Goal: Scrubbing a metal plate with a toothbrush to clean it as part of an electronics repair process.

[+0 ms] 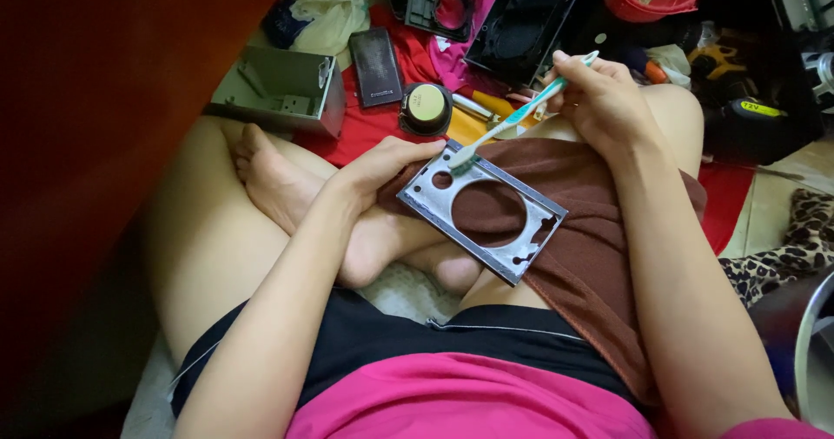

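Head view: your left hand (387,163) grips corner of grey rectangular metal plate with round cutout (483,211), lying on brown cloth (591,231) over your lap. Your right hand (602,100) clasps teal-white plastic toothbrush (514,119), bristles touching plate's upper edge. Round black speaker (426,109) sits beyond plate.

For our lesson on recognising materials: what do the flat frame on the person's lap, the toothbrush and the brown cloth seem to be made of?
Frame: probably thin sheet metal, dull grey with worn patches and sharp cut-outs.
Toothbrush: apparently plastic, glossy white and teal handle; bristles pale, likely synthetic.
Brown cloth: soft matte fabric, possibly towelling, draping in folds over the leg.
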